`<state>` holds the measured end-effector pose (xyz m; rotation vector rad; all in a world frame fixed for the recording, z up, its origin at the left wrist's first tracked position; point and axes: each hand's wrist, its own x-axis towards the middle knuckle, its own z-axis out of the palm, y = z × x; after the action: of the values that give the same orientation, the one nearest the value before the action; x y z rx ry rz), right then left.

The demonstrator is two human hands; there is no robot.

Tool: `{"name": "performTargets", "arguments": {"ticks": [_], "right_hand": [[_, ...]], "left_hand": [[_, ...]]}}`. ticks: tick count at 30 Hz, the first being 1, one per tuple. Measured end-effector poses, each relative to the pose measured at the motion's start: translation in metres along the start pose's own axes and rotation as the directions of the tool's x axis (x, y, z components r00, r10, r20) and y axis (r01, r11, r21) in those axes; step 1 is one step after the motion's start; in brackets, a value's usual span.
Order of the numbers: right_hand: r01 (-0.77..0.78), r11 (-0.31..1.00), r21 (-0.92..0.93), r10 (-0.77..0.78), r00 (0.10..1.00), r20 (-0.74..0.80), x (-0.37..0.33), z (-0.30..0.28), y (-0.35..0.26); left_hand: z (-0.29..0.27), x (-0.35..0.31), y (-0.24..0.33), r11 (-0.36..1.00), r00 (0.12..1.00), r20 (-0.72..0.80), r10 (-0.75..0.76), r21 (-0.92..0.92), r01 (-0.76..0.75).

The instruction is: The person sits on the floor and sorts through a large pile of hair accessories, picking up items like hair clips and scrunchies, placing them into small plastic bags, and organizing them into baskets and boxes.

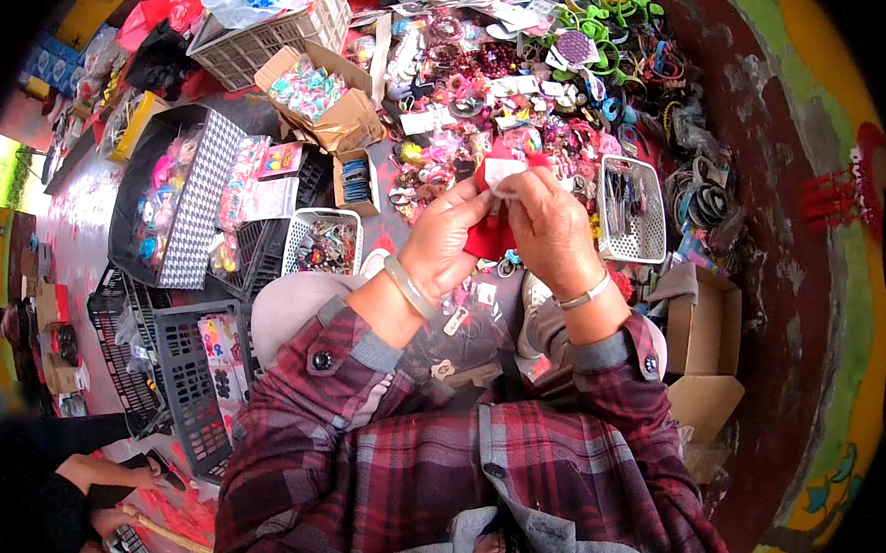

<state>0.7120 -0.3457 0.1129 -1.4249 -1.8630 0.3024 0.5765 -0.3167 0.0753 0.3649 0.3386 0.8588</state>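
In front of me both my hands hold up a red cloth item (489,238) with a white card (501,170) at its top. My left hand (439,242) is closed on the item's left side, thumb toward the card. My right hand (552,221) is bent over the right side, its fingers pinched at the card's edge and partly hiding it. The item's exact kind cannot be made out. Beyond my hands lies a broad heap of small hair accessories (446,141), with pink, red and purple pieces and loose cards.
White baskets stand left (297,224) and right (648,176), holding small metallic pieces. Left are a cardboard box of wrapped pieces (339,117), a houndstooth-sided box (203,194) and a black crate (183,390). An open carton (705,313) sits right. Another person's hand (153,472) is lower left.
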Motion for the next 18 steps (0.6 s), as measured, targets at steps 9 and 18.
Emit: {"name": "performTargets", "arguments": {"ticks": [9, 18], "right_hand": [[-0.345, 0.724, 0.597, 0.381, 0.922, 0.071, -0.005, -0.036, 0.021], [-0.015, 0.995, 0.094, -0.005, 0.978, 0.211, -0.01, 0.017, -0.014]], "left_hand": [[-0.001, 0.005, 0.021, 0.988, 0.985, -0.109, 0.136, -0.063, -0.143], [-0.006, 0.004, 0.009, 0.987, 0.959, -0.251, 0.132, -0.059, -0.152]]}}
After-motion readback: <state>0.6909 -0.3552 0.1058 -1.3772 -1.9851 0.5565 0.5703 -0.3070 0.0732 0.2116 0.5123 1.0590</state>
